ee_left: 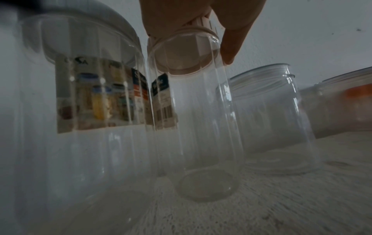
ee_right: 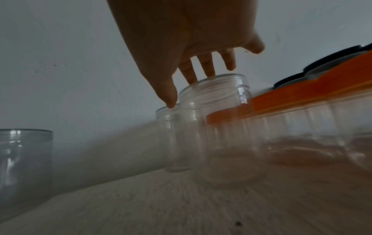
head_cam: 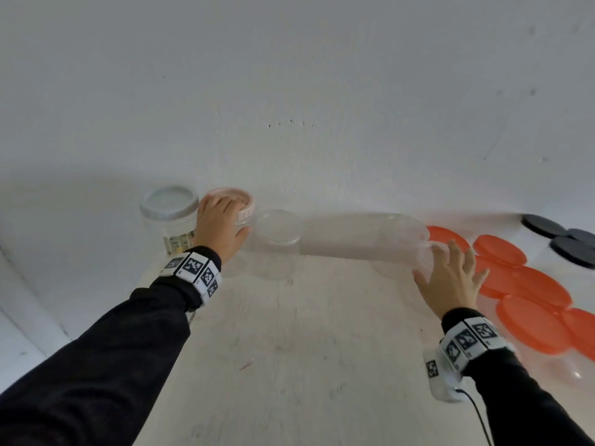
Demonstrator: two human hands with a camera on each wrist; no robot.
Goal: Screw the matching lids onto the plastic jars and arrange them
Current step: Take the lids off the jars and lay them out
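My left hand (head_cam: 232,217) grips the pink lid (head_cam: 242,201) from above; in the left wrist view its fingers (ee_left: 233,47) curl round that lid (ee_left: 187,63), which sits on a tall clear jar (ee_left: 199,130). Left of it stands a labelled jar with a white lid (head_cam: 169,204). To its right stands an open clear jar (head_cam: 277,233). My right hand (head_cam: 450,268) hovers with spread fingers over another open clear jar (head_cam: 425,255). In the right wrist view its fingertips (ee_right: 209,71) reach that jar's rim (ee_right: 223,79) and hold nothing.
Several jars with orange lids (head_cam: 528,323) crowd the right side of the table (head_cam: 306,365). Black lids (head_cam: 566,244) lie behind them at the far right. A second open jar (head_cam: 399,239) stands by the white wall (head_cam: 306,91).
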